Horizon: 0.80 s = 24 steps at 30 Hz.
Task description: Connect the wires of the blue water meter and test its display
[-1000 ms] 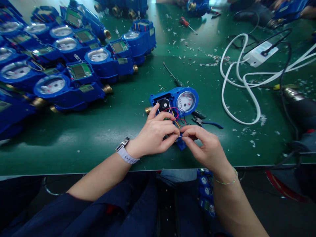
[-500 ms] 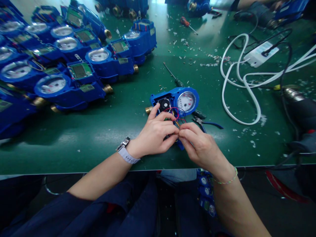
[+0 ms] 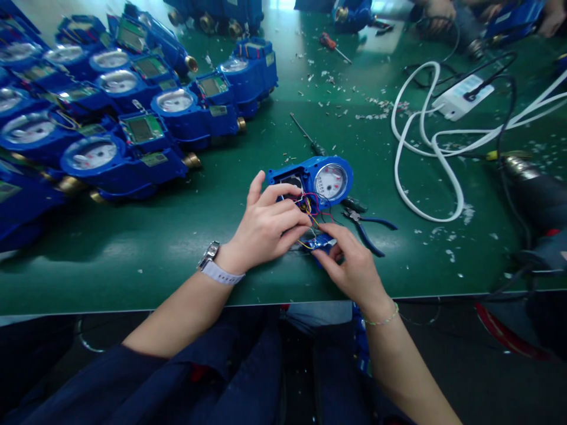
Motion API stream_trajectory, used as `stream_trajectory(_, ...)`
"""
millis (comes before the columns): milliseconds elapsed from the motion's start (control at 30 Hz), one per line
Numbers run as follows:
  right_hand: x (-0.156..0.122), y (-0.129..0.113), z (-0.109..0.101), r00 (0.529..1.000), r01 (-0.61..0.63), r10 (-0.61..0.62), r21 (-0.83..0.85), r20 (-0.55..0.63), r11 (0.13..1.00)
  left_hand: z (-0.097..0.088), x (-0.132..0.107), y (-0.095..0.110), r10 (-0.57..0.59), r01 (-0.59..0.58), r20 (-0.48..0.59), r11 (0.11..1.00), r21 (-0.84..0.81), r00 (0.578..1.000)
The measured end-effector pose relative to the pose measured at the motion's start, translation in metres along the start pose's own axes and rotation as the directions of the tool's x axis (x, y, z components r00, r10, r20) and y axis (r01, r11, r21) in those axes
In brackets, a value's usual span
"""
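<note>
A blue water meter (image 3: pixel 344 184) with a round dial lies in front of me, its side compartment uncovered. Thin red, black and yellow wires (image 3: pixel 315 203) come out of that compartment. My left hand (image 3: pixel 268 227) rests over the compartment, thumb and fingertips pinched on the wires; the exact grip is partly hidden. Between thumb and fingers, my right hand (image 3: pixel 349 257) grips a small shiny blue part (image 3: pixel 321 241) with wires at it, just below the meter. Blue-handled pliers (image 3: pixel 365 227) lie right of the meter, beside a dark-handled screwdriver (image 3: pixel 354 204).
Many similar blue water meters (image 3: pixel 177 115) crowd the left of the green table (image 3: pixel 212 236). Another screwdriver (image 3: pixel 310 134) lies behind my meter. A white power strip (image 3: pixel 467 97) with a looped cable (image 3: pixel 456 195) is at right. Another person's hands (image 3: pixel 438 15) show at the far right.
My right hand has left the wire ends beside my left fingertips and moved slightly down onto the small blue part. My left hand has shifted a little left, its index finger raised.
</note>
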State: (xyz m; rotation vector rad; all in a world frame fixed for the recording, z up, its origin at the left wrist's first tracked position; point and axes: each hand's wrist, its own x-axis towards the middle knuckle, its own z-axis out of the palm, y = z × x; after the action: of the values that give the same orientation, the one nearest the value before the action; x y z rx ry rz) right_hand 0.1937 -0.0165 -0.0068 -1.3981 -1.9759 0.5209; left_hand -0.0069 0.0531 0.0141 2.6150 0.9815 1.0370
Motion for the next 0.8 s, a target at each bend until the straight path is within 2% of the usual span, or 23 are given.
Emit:
stream_trajectory(100,-0.001,0.005,0.002,0.997,0.014,-0.014,0.009,-0.080,1.000,-0.005,-0.001,-0.009,0.044,-0.043,-0.023,0.997,0.057,0.999)
stream_trajectory(200,-0.003,0.010,-0.001,0.994,0.035,-0.033,0.017,-0.107,0.999,-0.015,-0.002,-0.018,0.041,-0.026,-0.126,0.993,0.114,0.991)
stream_trajectory(300,-0.005,0.013,-0.006,0.993,0.020,-0.017,0.024,-0.114,1.000,-0.028,-0.003,-0.022,-0.078,0.115,-0.267,0.985,0.127,0.961)
stream_trajectory(367,-0.006,0.014,-0.009,0.994,0.015,-0.012,0.026,-0.111,1.000,-0.032,-0.005,-0.018,-0.198,0.217,-0.268,0.975,0.044,0.943)
stream_trajectory(400,-0.007,0.014,-0.010,0.994,0.018,-0.015,0.024,-0.108,1.000,-0.032,-0.008,-0.015,-0.259,0.263,-0.217,0.965,-0.009,0.941)
stream_trajectory(467,-0.008,0.014,-0.010,0.994,0.022,-0.021,0.015,-0.105,1.000,-0.026,-0.014,-0.004,-0.369,0.365,-0.012,0.924,-0.110,0.930)
stream_trajectory(533,-0.009,0.013,-0.009,0.994,0.017,-0.016,0.009,-0.109,1.000,-0.012,-0.023,0.007,-0.433,0.481,0.238,0.851,-0.209,0.869)
stream_trajectory(600,-0.010,0.010,-0.008,0.994,0.014,-0.012,0.017,-0.107,1.000,0.007,-0.031,0.016,-0.454,0.586,0.385,0.721,-0.370,0.803)
stream_trajectory(700,-0.012,0.007,-0.006,0.995,0.029,-0.026,0.034,-0.100,0.999,0.030,-0.034,0.027,-0.511,0.656,0.438,0.401,-0.639,0.740)
stream_trajectory(767,-0.013,0.006,-0.006,0.994,0.038,-0.034,0.038,-0.102,0.999,0.038,-0.032,0.031,-0.540,0.641,0.441,0.265,-0.720,0.718)
stream_trajectory(800,-0.013,0.006,-0.006,0.994,0.039,-0.035,0.036,-0.103,0.999,0.039,-0.029,0.033,-0.551,0.629,0.433,0.230,-0.743,0.713)
